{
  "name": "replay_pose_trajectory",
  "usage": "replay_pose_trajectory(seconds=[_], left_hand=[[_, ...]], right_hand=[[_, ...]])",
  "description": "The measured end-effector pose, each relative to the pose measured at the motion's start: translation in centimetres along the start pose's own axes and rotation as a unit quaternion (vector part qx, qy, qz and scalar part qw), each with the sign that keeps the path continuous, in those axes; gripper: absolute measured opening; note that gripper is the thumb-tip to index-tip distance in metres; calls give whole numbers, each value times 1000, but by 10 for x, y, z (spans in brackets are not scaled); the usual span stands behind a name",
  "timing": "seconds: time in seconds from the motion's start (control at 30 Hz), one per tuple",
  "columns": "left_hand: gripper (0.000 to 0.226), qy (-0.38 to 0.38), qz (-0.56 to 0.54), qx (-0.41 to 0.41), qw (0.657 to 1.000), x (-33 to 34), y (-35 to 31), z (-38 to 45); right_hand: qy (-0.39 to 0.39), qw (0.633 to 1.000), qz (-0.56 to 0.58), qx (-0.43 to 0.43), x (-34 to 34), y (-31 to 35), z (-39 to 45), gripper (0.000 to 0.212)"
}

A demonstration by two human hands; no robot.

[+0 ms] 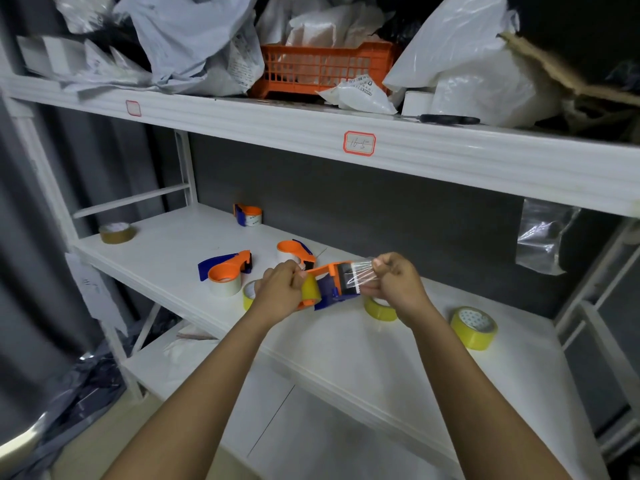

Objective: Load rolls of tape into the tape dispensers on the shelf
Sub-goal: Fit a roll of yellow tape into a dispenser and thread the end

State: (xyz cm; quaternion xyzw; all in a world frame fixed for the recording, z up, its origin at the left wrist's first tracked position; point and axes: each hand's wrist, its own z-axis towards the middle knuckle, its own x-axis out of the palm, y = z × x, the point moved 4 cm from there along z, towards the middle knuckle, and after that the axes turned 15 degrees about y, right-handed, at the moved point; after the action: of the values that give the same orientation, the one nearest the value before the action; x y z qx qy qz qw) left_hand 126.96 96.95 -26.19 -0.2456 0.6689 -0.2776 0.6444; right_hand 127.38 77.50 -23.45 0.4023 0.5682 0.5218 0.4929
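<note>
Left hand (278, 289) grips orange-blue tape dispenser (332, 284) with yellow roll (309, 288) loaded, held above white shelf (346, 344). Right hand (394, 280) pinches clear tape end (360, 273) pulled across the cutter. Loose yellow rolls (473, 327) on shelf right; loaded dispensers (227, 271) lie left, further back.
</note>
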Motion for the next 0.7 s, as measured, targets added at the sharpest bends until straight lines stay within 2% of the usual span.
replay_pose_trajectory(seconds=[0.2,0.3,0.4,0.6,0.7], left_hand=[[17,4,-55,-71,996,0,5,4],[34,-20,-90,-84,992,-3,3,1],[35,-55,-96,-68,992,-6,5,-1],[31,-71,-132,-28,988,-12,4,-2],[31,-89,-160,-10,983,-14,2,-4]], right_hand=[[19,999,35,-22,2,-5,-3,11],[36,997,56,-30,3,-1,-4,11],[58,993,99,-23,4,0,-5,15],[102,970,222,-13,9,0,-7,18],[95,960,261,-23,9,1,-7,23]])
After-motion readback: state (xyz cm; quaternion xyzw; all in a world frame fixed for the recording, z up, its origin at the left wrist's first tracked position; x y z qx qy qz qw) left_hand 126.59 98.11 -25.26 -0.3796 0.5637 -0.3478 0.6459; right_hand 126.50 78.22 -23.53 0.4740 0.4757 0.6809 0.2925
